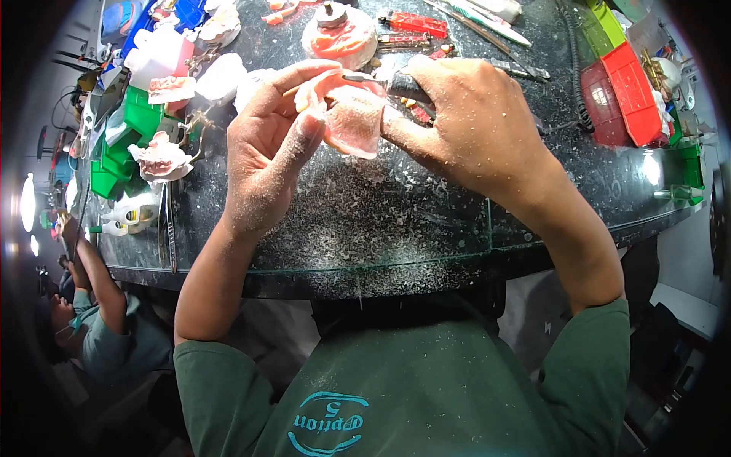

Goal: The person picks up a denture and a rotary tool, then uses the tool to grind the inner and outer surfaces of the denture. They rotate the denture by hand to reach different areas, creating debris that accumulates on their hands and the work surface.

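Note:
My left hand (263,152), dusted with fine shavings, pinches a pink denture (354,118) between thumb and fingers above the bench. My right hand (480,122) is wrapped around a dark rotary handpiece (409,86). Its metal tip reaches the denture's upper edge; whether it touches cannot be made out. The right fingertips are partly hidden behind the handpiece and denture. Just beyond my hands stands a round plaster cast (358,57) with pink material and a dark metal knob on top.
Pale shavings cover the dark bench (381,221). Plaster casts (161,158) and green bins (141,114) stand left; a red bin (630,91) stands right. A coiled cord (576,84) runs at right. Hand tools (487,24) lie at the back. Another person (114,327) sits at far left.

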Demonstrator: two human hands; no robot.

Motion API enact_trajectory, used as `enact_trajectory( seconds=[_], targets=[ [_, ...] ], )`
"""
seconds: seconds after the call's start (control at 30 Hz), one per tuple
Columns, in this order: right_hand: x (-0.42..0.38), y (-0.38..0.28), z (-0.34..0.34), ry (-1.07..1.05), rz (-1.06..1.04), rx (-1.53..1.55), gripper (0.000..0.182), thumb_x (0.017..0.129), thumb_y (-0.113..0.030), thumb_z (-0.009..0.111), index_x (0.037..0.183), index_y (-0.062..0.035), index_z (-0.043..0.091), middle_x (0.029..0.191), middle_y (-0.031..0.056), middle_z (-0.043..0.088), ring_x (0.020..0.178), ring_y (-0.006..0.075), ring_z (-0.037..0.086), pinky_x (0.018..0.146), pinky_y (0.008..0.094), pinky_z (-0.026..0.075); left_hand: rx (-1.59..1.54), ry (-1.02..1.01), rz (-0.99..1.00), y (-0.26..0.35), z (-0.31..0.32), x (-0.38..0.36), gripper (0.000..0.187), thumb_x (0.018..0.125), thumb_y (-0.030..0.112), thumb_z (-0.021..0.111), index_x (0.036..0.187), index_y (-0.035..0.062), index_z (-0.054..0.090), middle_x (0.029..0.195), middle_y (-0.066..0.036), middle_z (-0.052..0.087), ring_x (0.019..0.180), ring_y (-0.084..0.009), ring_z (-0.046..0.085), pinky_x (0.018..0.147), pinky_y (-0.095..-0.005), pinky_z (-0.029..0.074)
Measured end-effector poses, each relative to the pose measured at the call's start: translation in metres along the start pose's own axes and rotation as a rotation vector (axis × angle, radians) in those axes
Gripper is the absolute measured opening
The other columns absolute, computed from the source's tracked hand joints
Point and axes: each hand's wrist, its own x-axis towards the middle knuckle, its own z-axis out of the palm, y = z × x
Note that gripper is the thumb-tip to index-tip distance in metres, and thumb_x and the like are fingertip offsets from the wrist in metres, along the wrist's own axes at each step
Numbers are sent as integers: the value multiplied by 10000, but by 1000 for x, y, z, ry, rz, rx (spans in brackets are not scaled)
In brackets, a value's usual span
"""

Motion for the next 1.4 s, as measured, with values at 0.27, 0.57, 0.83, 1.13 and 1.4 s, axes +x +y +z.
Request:
enact_trajectory(
  seconds=[0.27,0.57,0.83,1.13,1.4],
  targets=[
    [-1,0,0,-20,-30,5,462,793,-435,690,839,24,674,778,214,674,762,356,696,716,442,561,-144,-26,-141,-5,-3,0,457,1003,170,550,1369,-81,436,1329,-178,555,1233,-207,544,1050,-331,432],
    [-4,-6,-1,-46,-4,-105,454,803,-445,677,848,7,678,827,185,683,778,325,702,718,414,565,-124,8,-179,-4,-2,0,427,1034,221,497,1335,-81,471,1295,-167,582,1189,-185,579,1030,-319,455],
    [-4,-10,1,-45,15,-105,461,814,-445,687,877,11,653,852,183,681,786,319,706,710,398,568,-42,65,-142,-4,5,1,402,1026,224,527,1292,-77,520,1201,-149,642,1112,-172,618,1004,-321,469],
    [-5,-11,3,-18,8,-157,501,787,-483,705,875,6,641,833,174,674,777,305,708,697,389,571,94,78,-151,2,6,1,386,1022,248,541,1241,-69,574,1134,-129,673,1044,-153,638,968,-309,481],
    [-5,-13,4,-30,12,-179,520,795,-492,695,876,18,640,820,188,677,764,303,709,682,376,576,104,79,-168,2,6,2,361,1011,219,567,1221,-74,587,1107,-122,673,1017,-137,632,948,-294,485]
  ],
)
